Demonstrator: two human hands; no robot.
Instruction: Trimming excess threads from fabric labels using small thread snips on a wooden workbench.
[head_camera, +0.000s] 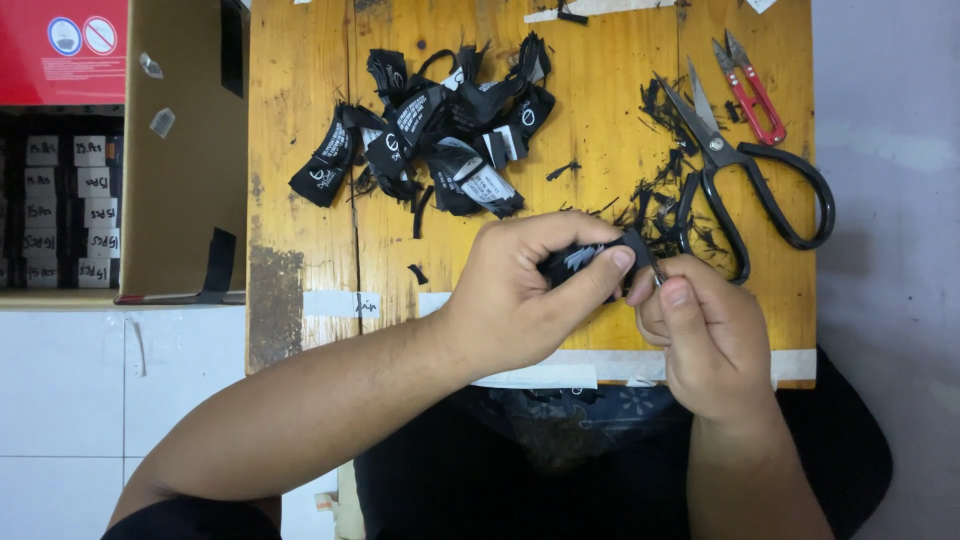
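My left hand (520, 295) and right hand (700, 335) pinched one black label (590, 258) above the wooden table (300, 200). Label pile (440, 135) lay beyond; cardboard box (185, 150) left; scissors (745, 175) right; white tiled floor (100, 400) below.

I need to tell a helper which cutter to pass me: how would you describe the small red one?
Look at the wooden table, at its far right corner. Beside the large black-handled scissors lie the small red thread snips. They are much shorter, have bright red handles without finger loops, and sit farther from the hands.
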